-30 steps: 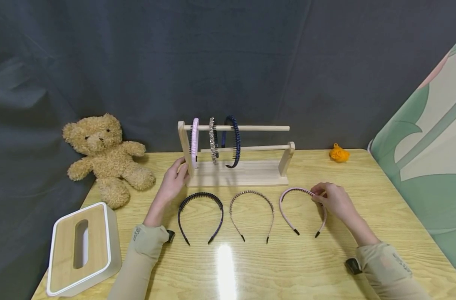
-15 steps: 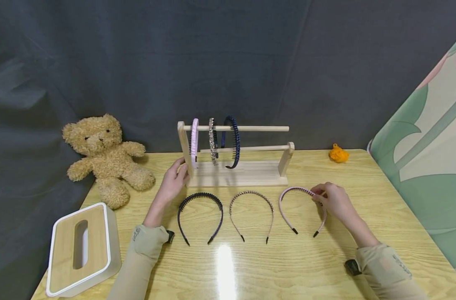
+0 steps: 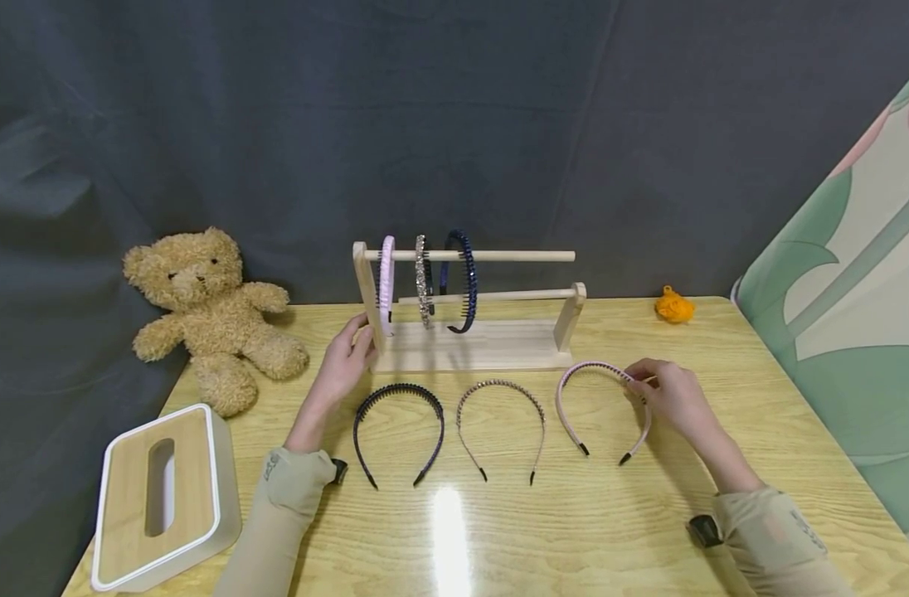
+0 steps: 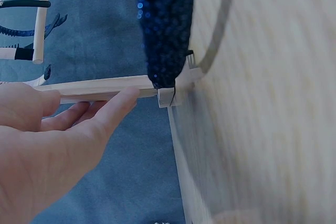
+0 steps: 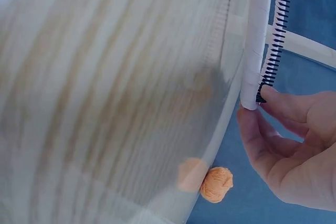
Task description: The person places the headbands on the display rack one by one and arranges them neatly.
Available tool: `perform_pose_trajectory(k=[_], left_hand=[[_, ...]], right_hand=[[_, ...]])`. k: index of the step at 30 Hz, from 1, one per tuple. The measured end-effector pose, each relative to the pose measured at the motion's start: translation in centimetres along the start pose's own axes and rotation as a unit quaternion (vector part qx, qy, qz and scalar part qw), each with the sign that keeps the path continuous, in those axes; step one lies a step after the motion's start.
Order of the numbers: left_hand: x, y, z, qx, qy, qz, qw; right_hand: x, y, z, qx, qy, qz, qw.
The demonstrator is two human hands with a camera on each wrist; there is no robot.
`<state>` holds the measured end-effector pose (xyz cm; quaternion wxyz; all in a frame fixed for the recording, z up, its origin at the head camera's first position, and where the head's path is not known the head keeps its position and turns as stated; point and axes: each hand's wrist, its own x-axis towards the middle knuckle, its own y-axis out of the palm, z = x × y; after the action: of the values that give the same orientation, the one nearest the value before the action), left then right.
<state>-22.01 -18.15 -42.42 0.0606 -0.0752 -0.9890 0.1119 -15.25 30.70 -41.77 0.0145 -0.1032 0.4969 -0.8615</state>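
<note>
My right hand [image 3: 673, 397] pinches a pale pink headband [image 3: 561, 408] near the top of its arch; in the right wrist view thumb and fingers close on the pink headband [image 5: 256, 45], its inner teeth showing. My left hand [image 3: 346, 358] holds the left upright of a wooden headband rack [image 3: 484, 348]. In the left wrist view, thumb and fingers lie on either side of the upright [image 4: 105, 86]. On the rack's upper rod hang a lilac headband [image 3: 386, 282], a jewelled one [image 3: 422, 278] and a dark blue one [image 3: 471, 286].
A black toothed headband [image 3: 400, 387] and a thin beaded headband [image 3: 501, 383] lie before the rack. A teddy bear [image 3: 219, 319] and a tissue box [image 3: 114, 497] are on the left. An orange yarn ball [image 3: 674, 307] sits at the back right, before a dark curtain [image 3: 499, 124].
The pink headband has shifted slightly back towards the rack in the right hand, its tips moving up and left in the head view. The left hand stays on the upright.
</note>
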Motion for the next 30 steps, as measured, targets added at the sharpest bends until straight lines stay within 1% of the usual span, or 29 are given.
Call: perform_pose_trajectory(k=[9, 16, 20, 25, 30], left_hand=[[0.0, 0.0, 0.0, 0.006, 0.000, -0.003, 1.0000], [0.1, 0.0, 0.2, 0.015, 0.009, -0.003, 0.9998], [0.1, 0.0, 0.2, 0.016, 0.005, -0.002, 0.9998], [0.0, 0.0, 0.1, 0.010, 0.003, 0.001, 0.9999], [0.1, 0.1, 0.1, 0.012, 0.004, -0.001, 0.9999]], right_hand=[[0.0, -0.7, 0.1, 0.001, -0.021, -0.031, 0.9993], [0.1, -1.8, 0.3, 0.002, -0.034, -0.056, 0.9978], [0.1, -2.1, 0.5, 0.006, -0.039, -0.069, 0.9968], [0.0, -2.4, 0.8, 0.024, -0.030, -0.071, 0.9967], [-0.1, -2.6, 1.2, 0.044, -0.018, -0.074, 0.9961]])
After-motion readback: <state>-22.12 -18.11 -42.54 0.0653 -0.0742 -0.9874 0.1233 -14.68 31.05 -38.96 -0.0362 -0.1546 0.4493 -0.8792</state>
